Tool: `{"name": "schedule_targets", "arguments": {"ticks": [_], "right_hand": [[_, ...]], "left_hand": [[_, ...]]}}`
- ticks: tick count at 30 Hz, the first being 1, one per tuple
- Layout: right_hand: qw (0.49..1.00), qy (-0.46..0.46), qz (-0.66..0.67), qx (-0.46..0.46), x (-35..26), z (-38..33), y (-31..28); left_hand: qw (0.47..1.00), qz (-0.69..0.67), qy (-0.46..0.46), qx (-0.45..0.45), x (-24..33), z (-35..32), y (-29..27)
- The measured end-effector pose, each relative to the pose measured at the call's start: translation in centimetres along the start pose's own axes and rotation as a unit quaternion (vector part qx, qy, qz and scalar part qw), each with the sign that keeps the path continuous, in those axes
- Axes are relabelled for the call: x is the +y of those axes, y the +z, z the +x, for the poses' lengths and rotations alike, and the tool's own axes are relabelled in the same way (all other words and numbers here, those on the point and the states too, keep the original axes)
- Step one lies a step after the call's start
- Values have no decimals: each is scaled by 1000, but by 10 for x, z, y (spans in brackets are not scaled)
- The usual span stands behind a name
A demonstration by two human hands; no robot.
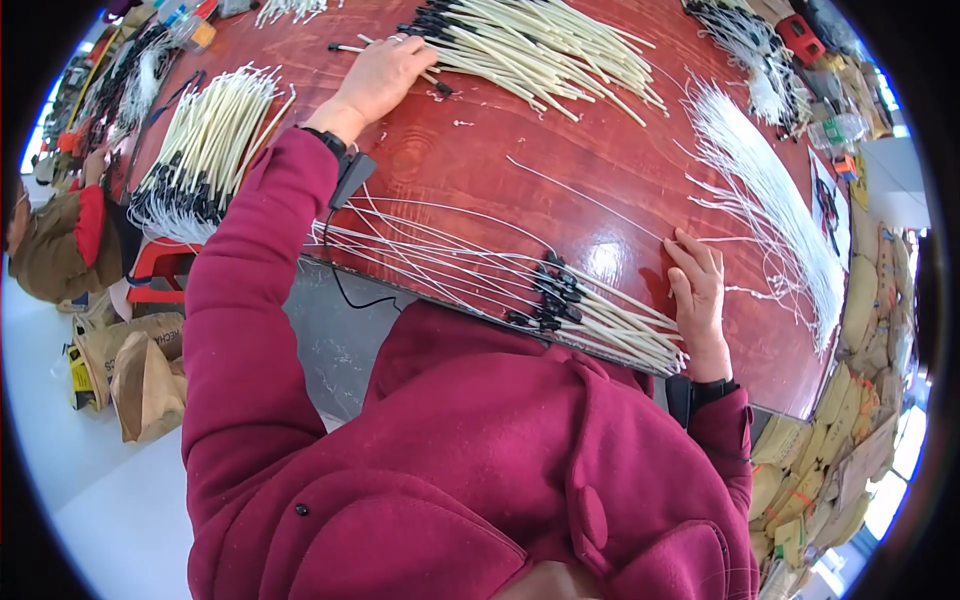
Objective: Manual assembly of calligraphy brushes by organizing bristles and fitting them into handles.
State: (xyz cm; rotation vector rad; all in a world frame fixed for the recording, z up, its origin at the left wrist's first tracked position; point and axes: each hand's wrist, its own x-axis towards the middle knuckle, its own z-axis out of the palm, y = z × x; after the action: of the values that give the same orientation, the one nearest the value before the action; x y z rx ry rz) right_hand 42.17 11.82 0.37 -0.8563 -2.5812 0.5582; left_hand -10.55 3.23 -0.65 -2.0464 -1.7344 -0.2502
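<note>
At the far side of the table, my left hand [385, 78] has its fingers bent together over the edge of a big pile of cream sticks with black ends [550, 50]. A cream stick with a black tip [440, 86] pokes out by its fingers. Toward the right, my right hand [697, 290] touches the table, thumb and fingers apart. A thin white cord [590, 195] runs up to its fingertips. Just left of that hand lies a bunch of corded cream sticks [620, 325] along the near edge, their black parts and white cords trailing left.
A long bundle of white cords [775, 190] lies on the right of the red table [440, 150]. Another stack of corded sticks [215, 130] is at the left. Paper bags [148, 385] and a red stool [155, 265] stand on the floor. Another person [65, 240] sits at far left.
</note>
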Motion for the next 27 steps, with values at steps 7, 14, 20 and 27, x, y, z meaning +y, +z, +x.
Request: {"name": "schedule_targets", "arguments": {"ticks": [7,14,20,27], "right_hand": [[1000,4,-3,-6,2,-2,0],[999,16,29,9,5,-1,3],[1000,4,12,-7,5,0,2],[1000,2,19,-9,6,1,2]], "left_hand": [[981,-191,-9,19,69,9,-50],[934,-346,-80,-47,112,-16,-41],[927,-367,-66,-40,115,-12,-37],[930,-361,-36,-50,113,-10,-34]]}}
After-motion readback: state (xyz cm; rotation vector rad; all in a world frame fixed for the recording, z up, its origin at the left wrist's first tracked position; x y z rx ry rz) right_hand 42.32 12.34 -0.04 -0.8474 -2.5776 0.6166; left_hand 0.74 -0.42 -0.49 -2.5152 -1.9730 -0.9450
